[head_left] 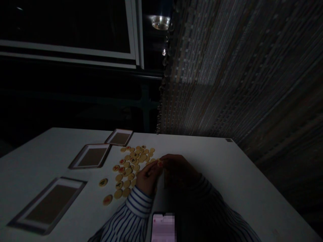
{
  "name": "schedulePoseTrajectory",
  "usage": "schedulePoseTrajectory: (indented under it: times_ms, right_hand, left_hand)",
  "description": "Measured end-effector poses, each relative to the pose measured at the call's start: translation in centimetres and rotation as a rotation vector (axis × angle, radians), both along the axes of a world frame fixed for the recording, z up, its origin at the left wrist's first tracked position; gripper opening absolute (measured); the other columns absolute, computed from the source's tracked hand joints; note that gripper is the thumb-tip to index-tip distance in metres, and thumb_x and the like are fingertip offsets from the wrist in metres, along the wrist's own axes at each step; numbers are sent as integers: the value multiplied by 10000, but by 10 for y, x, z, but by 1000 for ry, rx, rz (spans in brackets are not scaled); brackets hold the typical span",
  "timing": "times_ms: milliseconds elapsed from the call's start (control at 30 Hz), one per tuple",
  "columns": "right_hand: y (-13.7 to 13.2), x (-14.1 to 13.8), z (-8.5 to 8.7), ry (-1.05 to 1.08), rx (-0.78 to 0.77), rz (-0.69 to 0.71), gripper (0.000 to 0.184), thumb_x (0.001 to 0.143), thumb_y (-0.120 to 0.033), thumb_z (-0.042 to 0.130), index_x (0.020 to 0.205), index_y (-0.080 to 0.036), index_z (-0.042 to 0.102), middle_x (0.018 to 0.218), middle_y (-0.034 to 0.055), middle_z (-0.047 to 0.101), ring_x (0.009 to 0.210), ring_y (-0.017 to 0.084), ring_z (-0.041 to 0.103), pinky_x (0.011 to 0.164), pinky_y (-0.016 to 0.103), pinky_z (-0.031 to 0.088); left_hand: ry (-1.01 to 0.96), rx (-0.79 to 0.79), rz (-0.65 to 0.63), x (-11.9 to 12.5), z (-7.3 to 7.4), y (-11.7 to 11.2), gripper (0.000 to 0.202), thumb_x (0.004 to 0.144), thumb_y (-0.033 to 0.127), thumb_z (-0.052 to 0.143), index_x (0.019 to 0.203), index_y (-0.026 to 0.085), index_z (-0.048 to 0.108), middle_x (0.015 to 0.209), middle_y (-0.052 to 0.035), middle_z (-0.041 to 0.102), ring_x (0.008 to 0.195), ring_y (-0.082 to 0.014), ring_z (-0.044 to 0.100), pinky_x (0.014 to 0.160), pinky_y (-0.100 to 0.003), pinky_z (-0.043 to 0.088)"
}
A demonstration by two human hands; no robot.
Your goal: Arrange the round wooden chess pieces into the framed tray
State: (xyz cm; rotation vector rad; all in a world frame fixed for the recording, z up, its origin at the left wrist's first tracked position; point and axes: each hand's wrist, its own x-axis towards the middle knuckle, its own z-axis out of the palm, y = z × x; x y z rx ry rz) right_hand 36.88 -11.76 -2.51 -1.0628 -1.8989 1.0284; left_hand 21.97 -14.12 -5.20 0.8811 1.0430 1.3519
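Lighting dim; the near right of the scene lies in heavy shadow. Both hands are over the white worktop (pixel 242 178), right of a scattered group of round wooden discs (pixel 128 170), and meet at the fingertips.

Left hand (pixel 148 176): fingers curled inward, grip closed on a red-marked disc (pixel 160 163) at the fingertips. Right hand (pixel 178 164): fingers bent toward the same disc, tips next to it; underside too dark, so cannot tell how far this grip is closed or whether it bears on the disc. Both sleeves (pixel 138 205) striped dark on white.

Disc group: pale tan, lying close together, some touching or overlapping; several show black or red characters, others look plain. Two discs sit slightly apart on the near left: one black-marked (pixel 103 182), one red-marked and nearer (pixel 107 200).

Left of the discs, three flat rectangular items with pale borders and brown centres form a slanting row: near one (pixel 49 205), middle one (pixel 92 156), far one (pixel 119 137). The far and middle ones are close at their corners.

A phone (pixel 163 228), screen lit, between the forearms at the near side. Beyond the worktop: string curtain (pixel 207 74) on the right, pale-framed window (pixel 135 33) on the left.
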Motion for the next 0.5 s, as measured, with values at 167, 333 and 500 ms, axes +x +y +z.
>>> schedulePoseTrajectory:
  times_ms: [167, 333, 500]
  right_hand:
    - [-1, 0, -3, 11, -6, 3, 298, 802, -381, 500, 966, -148, 587, 878, 69, 641, 783, 150, 581, 686, 252, 453]
    - [-2, -1, 1, 43, -15, 40, 265, 798, -358, 512, 933, -142, 588, 882, 76, 642, 797, 155, 585, 694, 258, 458]
    - [-3, -2, 6, 62, -16, 21, 232, 791, -344, 521, 883, -147, 602, 868, 70, 646, 785, 151, 585, 700, 260, 461]
  left_hand:
    - [-11, 5, 34, 2, -5, 1, 389, 525, 325, 736, 848, 126, 652, 748, -71, 699, 710, -174, 641, 655, -255, 507]
    - [50, 6, 55, 2, -4, 1, 373, 542, 334, 728, 845, 128, 663, 733, -68, 700, 687, -172, 640, 631, -250, 510]
    - [104, 20, 73, 1, 2, -1, 342, 574, 343, 703, 847, 139, 677, 734, -57, 706, 677, -171, 641, 627, -250, 521]
